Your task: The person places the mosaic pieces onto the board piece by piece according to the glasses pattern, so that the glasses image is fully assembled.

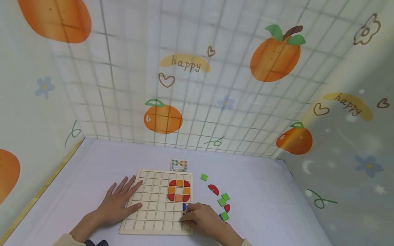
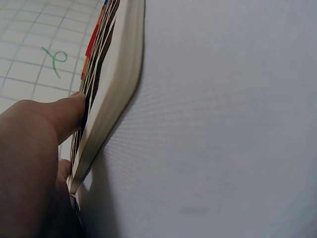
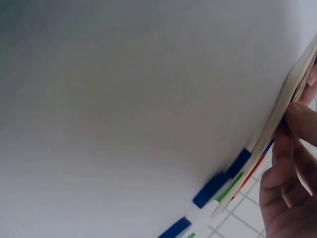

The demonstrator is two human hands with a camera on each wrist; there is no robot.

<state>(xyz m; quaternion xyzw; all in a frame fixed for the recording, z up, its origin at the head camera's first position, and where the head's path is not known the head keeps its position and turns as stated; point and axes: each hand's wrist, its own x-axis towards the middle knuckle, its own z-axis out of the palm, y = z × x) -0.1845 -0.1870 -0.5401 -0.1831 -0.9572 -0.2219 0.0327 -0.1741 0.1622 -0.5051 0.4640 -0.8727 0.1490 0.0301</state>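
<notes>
A pale wooden grid board (image 1: 144, 215) lies flat on the table. My left hand (image 1: 115, 203) rests with spread fingers on its left edge, and the left wrist view shows the thumb (image 2: 69, 116) touching the board's side. Over the lower right squares, my right hand (image 1: 204, 220) pinches a small dark blue piece (image 3: 284, 120), mostly hidden by the fingers. Another blue piece (image 1: 184, 207) sits in a square just above those fingertips. Higher up on the board, red quarter-round pieces (image 1: 186, 197) and orange squares (image 1: 180, 183) form a ring.
Right of the board lie loose green squares (image 1: 204, 177), red quarter-rounds (image 1: 213, 189) and blue pieces (image 3: 213, 189). A small pattern card (image 1: 179, 164) touches or nearly touches the board's far edge. Behind the table hangs a curtain (image 1: 197, 130) printed with oranges.
</notes>
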